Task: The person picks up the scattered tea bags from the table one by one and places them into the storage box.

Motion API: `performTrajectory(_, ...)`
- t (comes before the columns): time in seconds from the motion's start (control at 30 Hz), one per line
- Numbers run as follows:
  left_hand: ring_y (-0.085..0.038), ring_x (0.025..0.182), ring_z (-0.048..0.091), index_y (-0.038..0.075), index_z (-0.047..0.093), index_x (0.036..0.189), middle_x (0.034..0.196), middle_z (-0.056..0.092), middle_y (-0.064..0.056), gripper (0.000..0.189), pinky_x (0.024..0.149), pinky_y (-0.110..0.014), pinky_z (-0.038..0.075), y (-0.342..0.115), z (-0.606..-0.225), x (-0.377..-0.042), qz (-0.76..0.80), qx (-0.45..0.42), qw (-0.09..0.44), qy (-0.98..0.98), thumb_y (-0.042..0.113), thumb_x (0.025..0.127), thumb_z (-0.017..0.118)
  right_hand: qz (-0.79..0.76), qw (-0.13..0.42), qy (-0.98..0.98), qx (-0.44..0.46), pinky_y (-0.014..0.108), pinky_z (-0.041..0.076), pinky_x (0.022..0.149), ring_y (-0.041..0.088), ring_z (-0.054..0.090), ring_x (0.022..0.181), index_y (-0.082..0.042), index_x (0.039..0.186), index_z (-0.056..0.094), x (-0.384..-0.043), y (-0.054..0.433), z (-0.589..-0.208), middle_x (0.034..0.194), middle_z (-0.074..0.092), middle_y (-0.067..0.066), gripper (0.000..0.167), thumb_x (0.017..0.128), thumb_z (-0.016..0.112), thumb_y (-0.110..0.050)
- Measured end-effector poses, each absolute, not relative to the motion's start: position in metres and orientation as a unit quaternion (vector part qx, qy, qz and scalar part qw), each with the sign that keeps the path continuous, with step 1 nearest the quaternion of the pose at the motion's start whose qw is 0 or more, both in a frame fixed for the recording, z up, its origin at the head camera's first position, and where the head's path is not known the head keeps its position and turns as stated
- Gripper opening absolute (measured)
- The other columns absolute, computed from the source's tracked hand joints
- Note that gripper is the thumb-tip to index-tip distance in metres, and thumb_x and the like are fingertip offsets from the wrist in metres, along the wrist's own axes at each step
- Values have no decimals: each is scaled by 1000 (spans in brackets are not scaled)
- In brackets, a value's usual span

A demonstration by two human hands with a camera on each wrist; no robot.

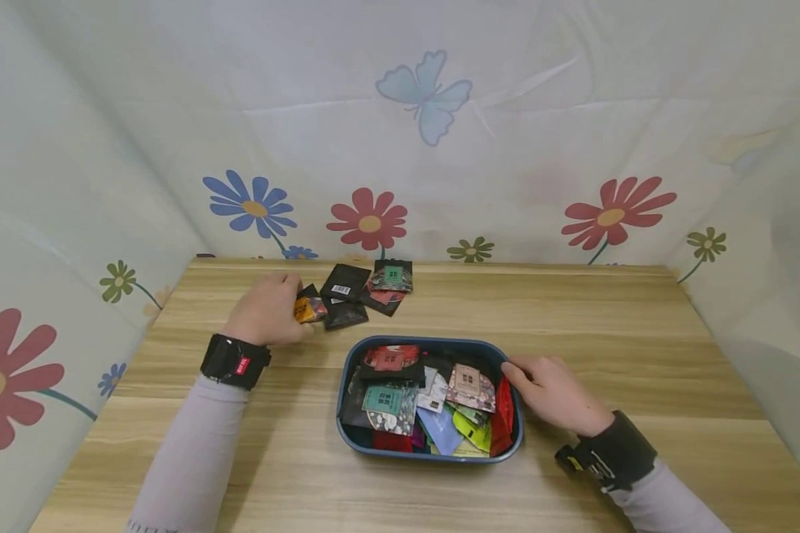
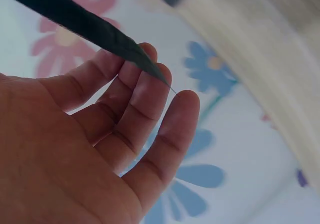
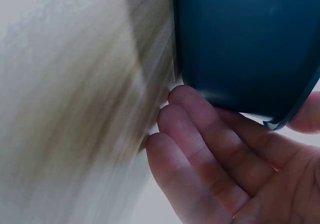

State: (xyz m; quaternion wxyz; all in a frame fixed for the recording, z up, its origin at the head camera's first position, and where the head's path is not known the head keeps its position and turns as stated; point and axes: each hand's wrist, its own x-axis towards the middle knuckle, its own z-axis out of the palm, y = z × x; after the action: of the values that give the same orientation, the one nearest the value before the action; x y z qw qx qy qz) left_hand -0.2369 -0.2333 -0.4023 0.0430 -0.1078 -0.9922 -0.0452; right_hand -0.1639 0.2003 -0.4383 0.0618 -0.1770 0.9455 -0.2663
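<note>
My left hand (image 1: pixel 264 309) pinches a small black packet (image 1: pixel 310 307) with an orange label above the table's far left part. Edge-on in the left wrist view, that packet (image 2: pixel 100 32) lies against the fingertips. Beside it lie several other flat packets, among them a black one with a barcode (image 1: pixel 347 281) and one with a green label (image 1: pixel 393 275). With its thumb over the rim, my right hand (image 1: pixel 560 392) holds the right end of a blue oblong tub (image 1: pixel 433 458). In the right wrist view, its fingers (image 3: pixel 200 149) rest under and against the tub's outer wall (image 3: pixel 245 44).
Many colourful packets fill the tub, including a teal-labelled one (image 1: pixel 383 403), a pink-labelled one (image 1: pixel 470 385) and a red one (image 1: pixel 503 418). The wooden table (image 1: pixel 607 318) meets a white cloth backdrop (image 1: pixel 507 163) printed with flowers at its far edge.
</note>
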Motion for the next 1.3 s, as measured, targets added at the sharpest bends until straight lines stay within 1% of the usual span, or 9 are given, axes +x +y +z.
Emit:
performTrajectory(0.1, -19, 79, 46, 8, 52, 105, 91, 50, -3, 70, 72, -35, 44, -217, -391, -229, -61, -149, 66, -985, 46, 49, 71, -263, 62, 946, -177, 20, 30, 43, 6, 38, 46, -26, 68, 53, -164, 201, -438, 53, 36, -10, 34, 92, 37, -44)
performTrajectory(0.17, -16, 79, 45, 9, 52, 104, 91, 49, 0, 69, 73, -33, 44, -205, -385, -222, -77, -182, 83, -977, 46, 49, 71, -261, 62, 947, -176, 21, 30, 43, 6, 38, 46, -26, 69, 53, -164, 201, -437, 53, 36, -10, 33, 92, 37, -44)
performTrajectory(0.37, -8, 76, 40, 14, 51, 103, 89, 45, 4, 63, 66, -24, 41, -165, -364, -198, -115, -275, 113, -948, 46, 52, 67, -263, 70, 946, -175, 21, 30, 43, 6, 39, 47, -26, 74, 55, -164, 201, -436, 54, 37, -10, 32, 92, 36, -45)
performTrajectory(0.47, -7, 77, 37, 15, 50, 105, 89, 43, 6, 63, 64, -22, 39, -146, -355, -186, -113, -299, 132, -938, 47, 53, 64, -264, 70, 946, -176, 21, 31, 43, 6, 39, 47, -26, 74, 55, -164, 201, -435, 54, 37, -10, 32, 92, 36, -45)
performTrajectory(0.67, -5, 81, 36, 17, 50, 108, 92, 42, 10, 66, 68, -19, 40, -113, -338, -169, -109, -330, 161, -924, 49, 51, 63, -264, 66, 946, -176, 21, 31, 43, 6, 39, 47, -25, 72, 54, -164, 200, -434, 54, 37, -10, 32, 92, 37, -43)
performTrajectory(0.93, -7, 81, 33, 17, 47, 110, 92, 38, 9, 67, 66, -21, 34, -77, -332, -157, -112, -371, 138, -911, 49, 53, 60, -262, 69, 947, -173, 21, 31, 43, 6, 39, 47, -25, 68, 53, -164, 199, -434, 54, 38, -10, 34, 92, 37, -43)
performTrajectory(1.2, -8, 82, 33, 18, 47, 109, 92, 37, 8, 64, 67, -22, 33, -66, -335, -152, -111, -382, 130, -908, 48, 53, 59, -265, 72, 946, -172, 21, 30, 43, 6, 39, 47, -24, 68, 53, -163, 199, -433, 54, 38, -10, 33, 92, 38, -41)
performTrajectory(1.23, -8, 85, 34, 18, 47, 112, 95, 38, 8, 68, 70, -22, 35, -66, -336, -151, -106, -384, 127, -908, 50, 53, 58, -264, 71, 946, -172, 21, 30, 43, 6, 39, 47, -25, 68, 53, -163, 199, -433, 54, 38, -10, 33, 92, 38, -41)
performTrajectory(1.3, -11, 99, 38, 18, 40, 125, 111, 41, 5, 86, 82, -27, 38, -66, -338, -149, -91, -391, 109, -910, 63, 54, 57, -264, 70, 946, -172, 21, 31, 43, 6, 39, 47, -25, 68, 53, -163, 199, -433, 53, 38, -10, 33, 92, 38, -42)
